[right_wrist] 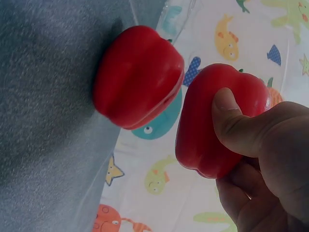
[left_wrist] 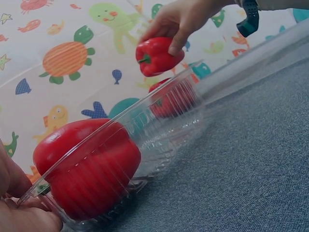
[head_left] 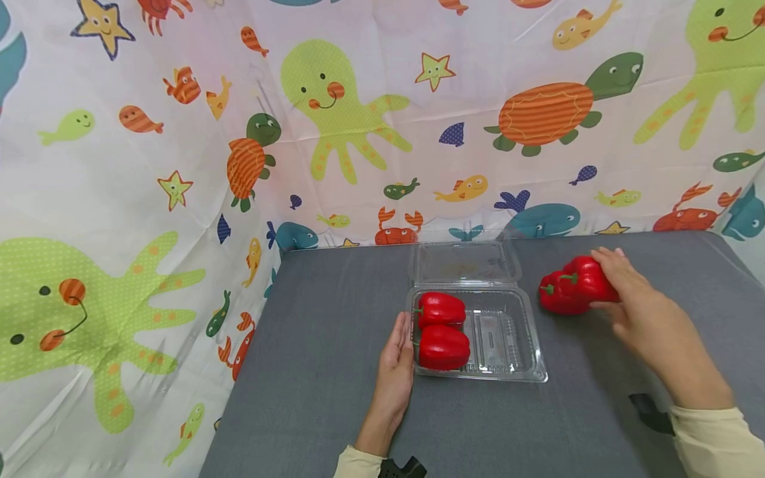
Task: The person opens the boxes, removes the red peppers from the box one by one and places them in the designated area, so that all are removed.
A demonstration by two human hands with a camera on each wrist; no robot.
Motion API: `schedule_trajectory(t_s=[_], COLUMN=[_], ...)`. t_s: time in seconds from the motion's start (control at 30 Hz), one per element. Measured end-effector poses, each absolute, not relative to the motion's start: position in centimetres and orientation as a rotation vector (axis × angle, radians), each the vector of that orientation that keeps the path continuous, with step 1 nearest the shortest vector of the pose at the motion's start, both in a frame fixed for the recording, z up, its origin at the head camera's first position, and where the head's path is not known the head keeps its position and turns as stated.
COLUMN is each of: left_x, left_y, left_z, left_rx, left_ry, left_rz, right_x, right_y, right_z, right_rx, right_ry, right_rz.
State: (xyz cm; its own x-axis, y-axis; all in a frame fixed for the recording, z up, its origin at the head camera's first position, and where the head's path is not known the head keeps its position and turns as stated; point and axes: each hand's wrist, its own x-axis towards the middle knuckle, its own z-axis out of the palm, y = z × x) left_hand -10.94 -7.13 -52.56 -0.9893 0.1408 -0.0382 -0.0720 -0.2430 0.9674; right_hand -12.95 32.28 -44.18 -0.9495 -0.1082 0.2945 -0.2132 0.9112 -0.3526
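Observation:
A clear plastic clamshell container (head_left: 502,332) lies with its lid (head_left: 466,262) folded back. Two red bell peppers fill its left side, one behind (head_left: 441,309) and one in front (head_left: 443,347). At the container's left edge, my left hand (head_left: 394,362) holds the rim between thumb and fingers, seen close up in the left wrist view. To the right of the container, my right hand (head_left: 648,315) grips a red bell pepper (right_wrist: 217,130) between thumb and fingers, lifted off the table. Another red bell pepper (right_wrist: 137,77) rests on the table just beneath it, partly covered in the head view.
A grey cloth covers the table (head_left: 323,345). Behind and to the left hangs a white curtain (head_left: 370,146) printed with sea animals. A dark strap (head_left: 651,413) sits by the right wrist, and a dark piece (head_left: 403,468) by the left.

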Motion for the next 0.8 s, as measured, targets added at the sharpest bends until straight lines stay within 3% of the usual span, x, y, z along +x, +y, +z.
schedule_trajectory(t_s=[0.8], left_x=[-11.0], left_y=[-7.1], left_z=[-52.5], left_rx=[0.057], left_ry=[1.820], left_rz=[2.394], right_x=[-12.9], right_y=[35.3], right_z=[-45.5], right_rx=[0.112], right_ry=[-2.826], right_rz=[0.553])
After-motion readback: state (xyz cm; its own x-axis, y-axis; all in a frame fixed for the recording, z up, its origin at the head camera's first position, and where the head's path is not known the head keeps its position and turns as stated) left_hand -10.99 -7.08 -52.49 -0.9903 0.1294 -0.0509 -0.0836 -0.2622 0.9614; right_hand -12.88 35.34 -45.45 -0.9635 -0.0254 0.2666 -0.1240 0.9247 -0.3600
